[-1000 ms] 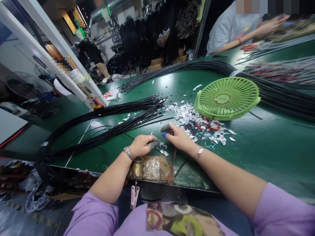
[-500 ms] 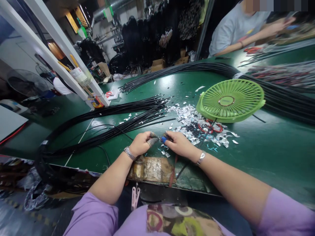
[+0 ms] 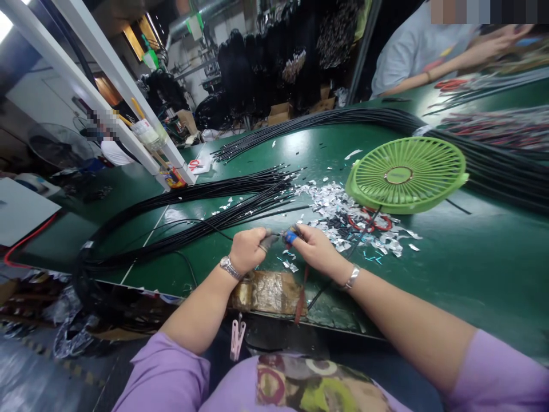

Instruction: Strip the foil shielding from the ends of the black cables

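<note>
My left hand (image 3: pixel 249 250) is closed round a thin black cable (image 3: pixel 219 231), which comes in from the left. My right hand (image 3: pixel 316 247), with blue wrapping on a finger, pinches at the end of that cable; the tip between the fingertips is too small to make out. Both hands are close together above the near edge of the green table. Just beyond them lies a heap of white and silvery scraps (image 3: pixel 330 197). A bundle of black cables (image 3: pixel 240 213) stretches behind my left hand, its cut ends pointing right.
A green fan (image 3: pixel 405 177) stands right of the scraps, beside red-handled scissors (image 3: pixel 381 222). A taped block (image 3: pixel 274 293) sits at the table edge. A longer cable bundle (image 3: pixel 343 116) curves across the back. A white post (image 3: pixel 124 91) rises at left; a co-worker (image 3: pixel 403 54) sits at far right.
My left fingers have closed further round the cable, and the hands have shifted slightly. The whole view has moved a little, so the scene sits slightly further right.
</note>
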{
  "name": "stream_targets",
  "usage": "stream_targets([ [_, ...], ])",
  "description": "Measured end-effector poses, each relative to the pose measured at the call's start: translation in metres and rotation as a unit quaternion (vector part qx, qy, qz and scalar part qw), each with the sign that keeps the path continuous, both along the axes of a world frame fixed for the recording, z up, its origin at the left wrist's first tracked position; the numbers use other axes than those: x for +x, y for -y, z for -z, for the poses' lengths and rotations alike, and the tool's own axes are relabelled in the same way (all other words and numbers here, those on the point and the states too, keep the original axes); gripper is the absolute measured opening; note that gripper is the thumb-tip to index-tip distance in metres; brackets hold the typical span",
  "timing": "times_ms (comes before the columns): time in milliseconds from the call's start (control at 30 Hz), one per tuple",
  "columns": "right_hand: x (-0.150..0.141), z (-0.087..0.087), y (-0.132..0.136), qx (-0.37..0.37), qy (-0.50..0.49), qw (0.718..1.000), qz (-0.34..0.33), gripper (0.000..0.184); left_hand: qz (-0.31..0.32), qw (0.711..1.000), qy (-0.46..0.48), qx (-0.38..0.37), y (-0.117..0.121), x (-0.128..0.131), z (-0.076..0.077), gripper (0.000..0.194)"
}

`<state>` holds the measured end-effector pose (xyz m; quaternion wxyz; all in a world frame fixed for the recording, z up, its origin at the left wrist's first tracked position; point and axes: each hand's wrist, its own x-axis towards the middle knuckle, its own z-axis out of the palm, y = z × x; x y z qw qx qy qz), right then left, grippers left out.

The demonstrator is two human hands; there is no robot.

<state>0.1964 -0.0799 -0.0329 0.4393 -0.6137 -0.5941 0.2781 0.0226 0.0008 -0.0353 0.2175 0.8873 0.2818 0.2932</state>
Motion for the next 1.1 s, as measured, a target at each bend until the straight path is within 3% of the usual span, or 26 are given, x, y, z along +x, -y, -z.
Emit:
stream_targets([
  [67,0.001,-0.001,0.002,0.029,0.023,0.999,0.017,0.023,-0.001,0.983,0.073,-0.167,-0.003,0.002,-0.003,0.042],
  [167,0.001,-0.001,0.002,0.046,0.045,0.998,0.029,0.026,0.002,0.914,0.147,-0.379,-0.004,0.006,-0.005,0.056],
  [233,-0.001,0.001,0.001,0.045,0.066,0.997,0.020,0.036,0.001,0.879,0.155,-0.451,-0.003,0.009,-0.006,0.060],
  [300,-0.003,0.003,0.000,0.048,0.095,0.994,0.016,0.036,0.006,0.865,0.145,-0.480,0.000,0.012,-0.006,0.061],
  [467,-0.006,0.007,0.000,0.049,0.137,0.989,0.020,0.008,0.024,0.859,0.120,-0.496,0.004,0.015,-0.007,0.062],
  [600,-0.005,0.005,0.002,0.051,0.119,0.991,0.022,0.014,0.030,0.847,0.122,-0.517,0.002,0.015,-0.007,0.062],
  [700,-0.004,0.000,0.002,0.046,0.052,0.998,-0.007,0.014,0.056,0.830,0.120,-0.542,0.001,0.013,-0.005,0.062],
  [800,-0.003,-0.004,0.001,-0.020,-0.101,0.992,-0.075,0.021,0.091,0.821,0.102,-0.554,-0.001,0.009,-0.005,0.062],
  [933,-0.002,-0.005,0.001,-0.170,-0.287,0.930,-0.156,0.025,0.165,0.866,0.060,-0.467,-0.002,0.005,-0.009,0.057],
  [1000,0.000,-0.005,0.002,-0.216,-0.303,0.909,-0.189,0.022,0.204,0.894,0.037,-0.398,-0.004,0.003,-0.011,0.052],
  [1100,0.004,-0.005,0.001,-0.245,-0.303,0.903,-0.180,0.021,0.217,0.920,0.022,-0.326,-0.006,0.000,-0.011,0.049],
])
